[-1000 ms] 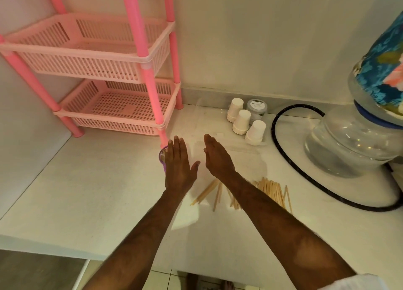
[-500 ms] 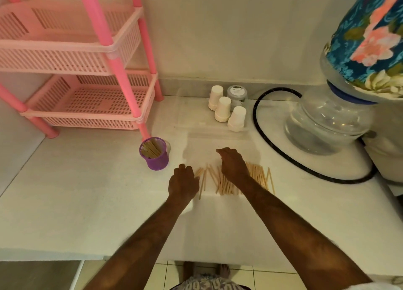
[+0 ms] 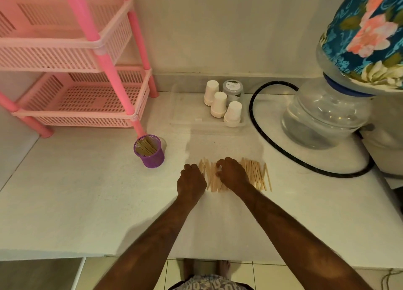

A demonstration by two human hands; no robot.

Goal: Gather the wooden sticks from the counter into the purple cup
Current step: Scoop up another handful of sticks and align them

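Note:
A row of wooden sticks (image 3: 256, 174) lies side by side on the white counter (image 3: 87, 202), in front of me. My right hand (image 3: 232, 174) lies on the middle of the row with its fingers curled down over the sticks. At the row's left end my left hand (image 3: 191, 181) is curled, knuckles up, and its fingers meet the leftmost sticks. The hands hide the sticks under them. To the left, beyond my left hand, a purple mesh cup (image 3: 150, 152) stands upright and holds several sticks.
A pink two-tier basket rack (image 3: 82, 97) stands at the back left, one leg right behind the cup. Three white paper cup stacks (image 3: 219, 105) and a grey jar sit in a clear tray. A black hose (image 3: 272, 145) loops around a water bottle (image 3: 325, 117) at the right.
Both hands came down from flat and raised over the cup onto the sticks, and their fingers curled. My left hand slid right to the row's left end. The view swung right and uncovered the cup.

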